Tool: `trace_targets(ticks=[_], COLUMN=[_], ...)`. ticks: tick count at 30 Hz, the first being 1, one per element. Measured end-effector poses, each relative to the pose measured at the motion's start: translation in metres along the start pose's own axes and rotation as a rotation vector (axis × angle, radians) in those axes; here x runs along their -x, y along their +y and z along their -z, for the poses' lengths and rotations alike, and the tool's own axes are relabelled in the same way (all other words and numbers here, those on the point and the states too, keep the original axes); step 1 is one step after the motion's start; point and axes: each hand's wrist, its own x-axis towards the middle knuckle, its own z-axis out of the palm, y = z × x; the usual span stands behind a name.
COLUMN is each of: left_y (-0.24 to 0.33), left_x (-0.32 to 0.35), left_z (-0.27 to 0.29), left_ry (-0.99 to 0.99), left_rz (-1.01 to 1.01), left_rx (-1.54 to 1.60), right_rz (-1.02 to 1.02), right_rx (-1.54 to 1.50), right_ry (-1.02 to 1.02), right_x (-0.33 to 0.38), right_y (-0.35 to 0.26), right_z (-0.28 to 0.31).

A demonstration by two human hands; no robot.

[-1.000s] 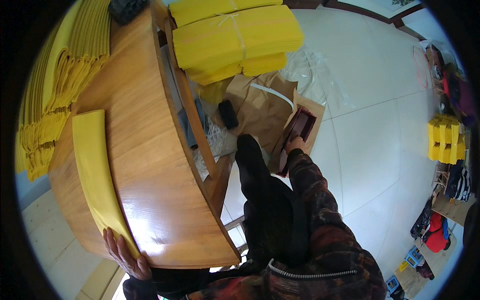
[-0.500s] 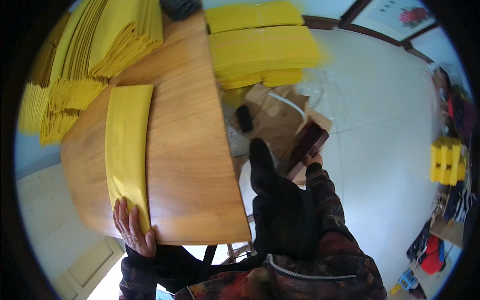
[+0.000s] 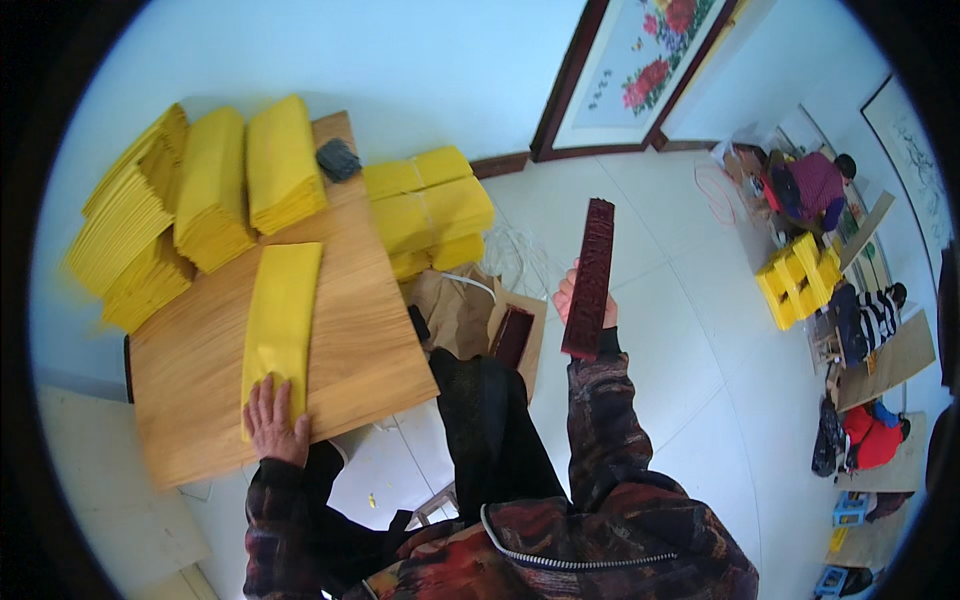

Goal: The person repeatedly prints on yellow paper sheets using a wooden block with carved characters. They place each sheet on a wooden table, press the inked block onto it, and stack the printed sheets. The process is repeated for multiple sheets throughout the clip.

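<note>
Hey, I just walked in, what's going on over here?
A person at a wooden table has the left grip spread flat on the near end of a folded yellow strip. The right grip holds a long, dark red block with a rough-textured face, up in the air and clear of the strip. Yellow stacks stand toward the table's far left, and an open dark red tray lies on brown paper beside the table.

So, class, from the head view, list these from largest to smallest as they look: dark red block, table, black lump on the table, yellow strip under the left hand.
1. Table
2. Yellow strip
3. Dark red block
4. Black lump
</note>
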Motion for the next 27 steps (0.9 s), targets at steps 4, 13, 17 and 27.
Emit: trace_targets(ticks=[4,13,17,27], left_y=[-0.002,0.016,0.008,0.029], left_x=[0.005,0.017,0.054,0.178], left_z=[-0.004,0.008,0.012,-0.079], left_ry=[0.003,0.081,0.275,-1.062], left_rz=[0.027,0.126,-0.059,-0.390], left_rx=[0.059,0.217,0.321,0.316], right_rz=[-0.123,-0.442,-0.634,-0.523], right_rx=[-0.029,0.028,0.086,0.530], right_ry=[-0.196,-0.342,-0.309,-0.293], right_x=[0.006,0.023,0.025,0.020], right_y=[0.054,0.159,0.186,0.242], right_z=[-0.061,-0.120,-0.134,-0.136])
